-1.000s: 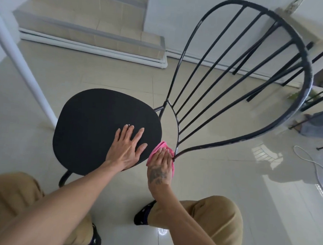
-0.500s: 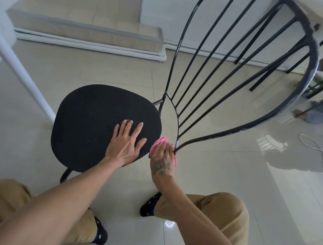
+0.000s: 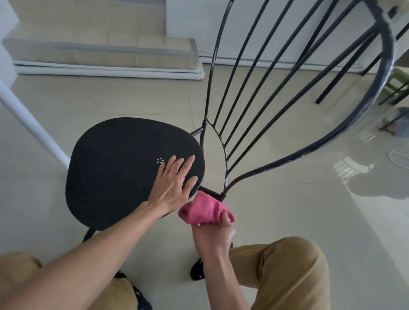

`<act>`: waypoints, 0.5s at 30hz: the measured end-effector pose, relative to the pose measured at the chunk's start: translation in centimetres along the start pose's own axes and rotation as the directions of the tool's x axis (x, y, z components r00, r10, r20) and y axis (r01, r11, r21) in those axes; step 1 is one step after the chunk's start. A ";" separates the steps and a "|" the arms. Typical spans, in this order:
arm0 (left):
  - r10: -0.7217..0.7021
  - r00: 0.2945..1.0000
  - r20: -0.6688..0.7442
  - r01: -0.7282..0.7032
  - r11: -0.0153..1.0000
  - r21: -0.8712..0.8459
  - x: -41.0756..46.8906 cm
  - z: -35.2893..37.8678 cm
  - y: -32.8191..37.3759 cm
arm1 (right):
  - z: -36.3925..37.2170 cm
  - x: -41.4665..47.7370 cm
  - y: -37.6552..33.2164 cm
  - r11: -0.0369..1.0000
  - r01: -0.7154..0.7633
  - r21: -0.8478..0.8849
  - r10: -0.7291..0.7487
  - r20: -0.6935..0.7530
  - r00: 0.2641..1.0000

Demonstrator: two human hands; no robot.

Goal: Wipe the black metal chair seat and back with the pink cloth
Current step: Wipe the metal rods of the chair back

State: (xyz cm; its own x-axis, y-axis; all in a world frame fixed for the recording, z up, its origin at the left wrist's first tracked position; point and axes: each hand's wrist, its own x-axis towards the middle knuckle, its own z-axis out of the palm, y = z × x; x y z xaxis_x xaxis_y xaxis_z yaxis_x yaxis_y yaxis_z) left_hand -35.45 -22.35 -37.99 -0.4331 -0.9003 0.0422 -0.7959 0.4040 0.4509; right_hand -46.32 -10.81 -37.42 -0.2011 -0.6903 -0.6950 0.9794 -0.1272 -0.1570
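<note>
White and slanting, one pole (image 3: 26, 117) crosses the far left of the tiled floor (image 3: 290, 227), with two tiled steps (image 3: 102, 45) beyond it against the wall. Next comes the one black metal chair: its rounded seat (image 3: 116, 173) lies dark and flat, with a small ring of pale dots near its middle. The left hand (image 3: 172, 186) rests palm down on the seat's right edge, all five fingers (image 3: 177, 166) spread and flat, gripping nothing. Just right of it, below the seat's rim, the right hand (image 3: 212, 232) is closed in a fist around the one pink cloth (image 3: 205, 208), which is bunched up and pressed against the short bar where the chair's back joins the seat. From that joint the chair back (image 3: 359, 111) fans up and rightward: one outer hoop holding about seven thin rods. Two knees in tan trousers (image 3: 287, 275) frame the bottom, with two dark socks (image 3: 197, 270) showing. At far right one white cable (image 3: 404, 164) loops on the floor.
</note>
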 end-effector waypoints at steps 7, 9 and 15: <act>0.015 0.998 -0.053 -0.021 0.994 -0.106 0.8 1.6 -0.7 | 4.3 3.7 1.6 0.995 -0.004 -0.096 0.002 -0.022 1.000; 0.000 0.998 -0.065 -0.011 0.984 -0.176 0.9 1.7 -0.7 | 5.0 5.1 1.7 0.975 -0.045 -0.218 0.024 -0.101 0.995; 0.014 0.998 -0.068 -0.022 0.993 -0.114 1.1 2.0 -0.8 | 5.7 7.4 3.1 0.928 -0.049 -0.368 -0.081 -0.328 0.941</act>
State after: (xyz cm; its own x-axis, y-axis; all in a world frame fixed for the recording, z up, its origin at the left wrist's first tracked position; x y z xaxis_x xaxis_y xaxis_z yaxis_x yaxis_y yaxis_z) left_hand -36.09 -23.34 -40.09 -0.4145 -0.9035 0.1091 -0.7327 0.4025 0.5488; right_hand -44.70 -20.37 -39.03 -0.2750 -0.4060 -0.8715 0.9117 0.1778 -0.3705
